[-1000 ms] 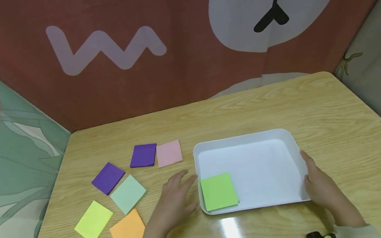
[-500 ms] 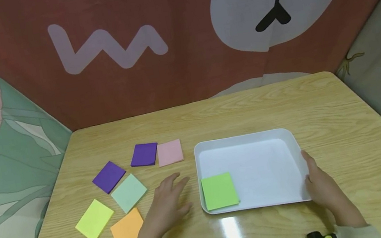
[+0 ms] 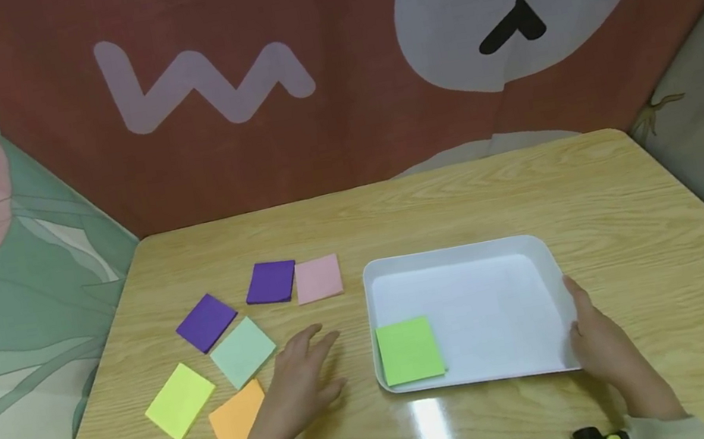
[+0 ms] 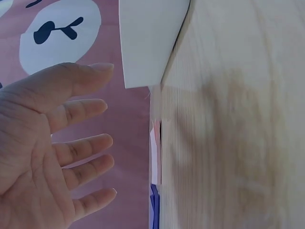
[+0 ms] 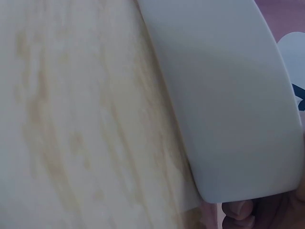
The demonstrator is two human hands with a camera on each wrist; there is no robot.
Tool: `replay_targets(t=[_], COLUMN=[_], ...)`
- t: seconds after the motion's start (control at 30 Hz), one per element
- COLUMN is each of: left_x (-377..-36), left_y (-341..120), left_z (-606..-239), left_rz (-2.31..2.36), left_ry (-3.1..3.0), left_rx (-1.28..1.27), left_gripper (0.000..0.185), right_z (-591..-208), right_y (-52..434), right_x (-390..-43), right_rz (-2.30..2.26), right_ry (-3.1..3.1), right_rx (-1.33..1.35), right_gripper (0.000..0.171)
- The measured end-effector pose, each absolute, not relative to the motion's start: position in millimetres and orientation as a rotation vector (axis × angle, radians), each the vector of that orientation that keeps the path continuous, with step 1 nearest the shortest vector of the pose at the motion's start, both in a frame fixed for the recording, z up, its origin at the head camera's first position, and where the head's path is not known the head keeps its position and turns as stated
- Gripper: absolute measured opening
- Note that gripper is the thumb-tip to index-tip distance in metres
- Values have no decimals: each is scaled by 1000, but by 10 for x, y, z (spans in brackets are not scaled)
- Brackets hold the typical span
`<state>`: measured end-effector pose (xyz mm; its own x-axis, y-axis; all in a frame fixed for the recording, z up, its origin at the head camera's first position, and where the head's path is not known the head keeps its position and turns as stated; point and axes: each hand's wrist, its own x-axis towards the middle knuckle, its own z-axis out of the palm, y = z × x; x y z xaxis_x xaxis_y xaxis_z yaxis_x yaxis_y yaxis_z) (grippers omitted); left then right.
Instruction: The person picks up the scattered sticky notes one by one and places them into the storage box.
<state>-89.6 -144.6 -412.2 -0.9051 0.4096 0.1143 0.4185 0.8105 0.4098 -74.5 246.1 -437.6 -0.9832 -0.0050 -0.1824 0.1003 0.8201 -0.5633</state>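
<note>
A white tray (image 3: 454, 252) sits on the wooden table (image 3: 459, 195) with one bright green note pad (image 3: 409, 350) in its near left corner. My right hand (image 3: 596, 342) holds the tray's right wall, thumb lying along the rim; in the right wrist view a fingertip (image 5: 237, 210) shows beside the tray's wall (image 5: 228, 109). My left hand (image 3: 304, 377) hovers over the table just left of the tray, fingers spread and holding nothing. In the left wrist view its palm (image 4: 57, 143) faces the camera, with the tray's corner (image 4: 150, 38) beyond it.
Several note pads lie left of the tray: two purple (image 3: 270, 281) (image 3: 206, 322), a pink one (image 3: 318, 278), a mint one (image 3: 243, 351), a yellow one (image 3: 178, 390) and an orange one (image 3: 235, 421) beside my left wrist. Fabric walls enclose the table on three sides.
My left hand has drawn back leftward from the tray's left wall toward the loose pads. The right hand and the tray have stayed put.
</note>
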Motion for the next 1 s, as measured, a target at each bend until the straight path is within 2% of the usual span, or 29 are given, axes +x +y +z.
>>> replay_targets(t=[1.0], left_x=[-702], left_y=[-1704], left_z=[-4199], left_rz=[-664], left_ry=[-2982], left_rx=[-506], left_gripper=[59], right_z=[-4380], right_y=[2466], right_x=[-752], right_rz=[-878], right_ry=[2817], right_rx=[95], right_gripper=[59])
